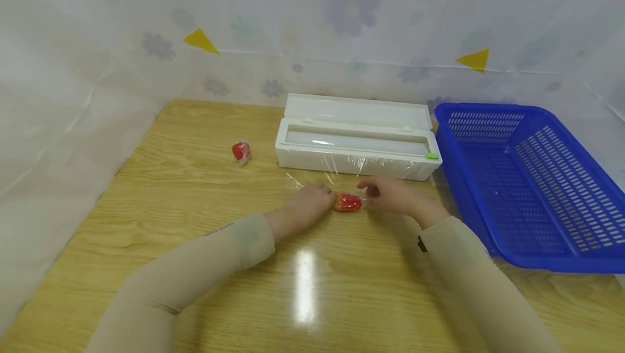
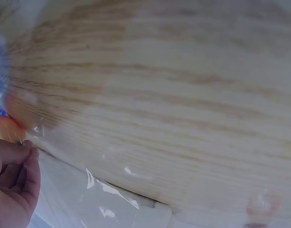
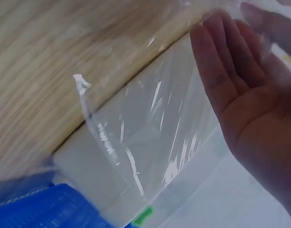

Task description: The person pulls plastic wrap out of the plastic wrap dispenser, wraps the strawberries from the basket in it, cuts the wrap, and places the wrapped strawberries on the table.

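Note:
A small red-and-yellow fruit-like piece (image 1: pixel 348 201) lies on the table under clear cling film (image 1: pixel 332 171), which stretches from the white film box (image 1: pixel 358 160). At its left end is my left hand (image 1: pixel 310 204). The left wrist view shows that hand's (image 2: pixel 14 180) thumb and fingertips pinching the film beside the orange-red end of the piece (image 2: pixel 10 129). Just right of the piece, my right hand (image 1: pixel 390 193) has its thumb apart from its fingers. In the right wrist view, the right hand's (image 3: pixel 249 85) fingers reach out loosely against the film.
The film box's lid (image 1: pixel 356 110) is raised, with a roll (image 1: pixel 356 140) inside and a green slider (image 1: pixel 432 156) at its right end. A small red film-wrapped piece (image 1: pixel 241 151) lies to the left. On the right stands a blue plastic basket (image 1: pixel 469 206).

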The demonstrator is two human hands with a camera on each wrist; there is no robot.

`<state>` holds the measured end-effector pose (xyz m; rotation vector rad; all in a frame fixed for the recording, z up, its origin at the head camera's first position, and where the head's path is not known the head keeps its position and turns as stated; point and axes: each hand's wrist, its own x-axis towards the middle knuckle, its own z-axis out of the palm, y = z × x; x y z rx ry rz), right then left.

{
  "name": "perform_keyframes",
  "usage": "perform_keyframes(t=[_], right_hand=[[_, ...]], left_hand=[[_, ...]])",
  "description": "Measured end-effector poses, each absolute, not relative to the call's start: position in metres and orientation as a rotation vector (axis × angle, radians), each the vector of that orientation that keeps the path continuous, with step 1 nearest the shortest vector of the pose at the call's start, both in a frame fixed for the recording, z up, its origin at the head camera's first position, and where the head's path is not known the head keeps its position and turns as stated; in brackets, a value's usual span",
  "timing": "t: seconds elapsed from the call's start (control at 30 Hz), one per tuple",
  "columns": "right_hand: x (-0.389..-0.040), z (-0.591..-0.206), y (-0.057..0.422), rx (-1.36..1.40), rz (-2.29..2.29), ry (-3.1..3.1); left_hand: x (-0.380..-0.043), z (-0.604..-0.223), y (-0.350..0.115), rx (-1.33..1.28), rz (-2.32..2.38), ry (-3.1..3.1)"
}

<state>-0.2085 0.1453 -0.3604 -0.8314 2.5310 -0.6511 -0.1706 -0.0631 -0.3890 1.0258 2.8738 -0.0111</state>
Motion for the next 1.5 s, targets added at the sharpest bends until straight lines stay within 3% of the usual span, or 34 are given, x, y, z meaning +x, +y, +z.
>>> perform_keyframes(t=[0.3, 0.43, 0.57, 0.7, 1.0, 1.5], right_hand=[[-0.204, -0.346, 0.175, -0.767, -0.679, 2.617], [-0.193, -0.343, 0.172, -0.767, -0.505, 2.949], [-0.171, -0.346, 0.155, -1.04, -0.422, 3.295], [-0.146, -0.356, 0.132, -1.416, -0.398, 3.105], [-0.15, -0.38, 0.117, -0.958, 0.004, 3.045], [-0.159, -0.389, 0.123, -0.79, -0.019, 3.12]], left_hand=[[-0.172, -0.384, -0.063, 1.092, 0.03, 2.864], [-0.173, -0.384, -0.062, 1.104, 0.044, 2.867], [-0.175, -0.385, -0.062, 1.093, 0.053, 2.867], [-0.177, -0.384, -0.063, 1.067, 0.09, 2.861], [-0.18, -0.385, -0.066, 1.065, 0.168, 2.846], [-0.185, -0.385, -0.065, 0.986, 0.231, 2.803]])
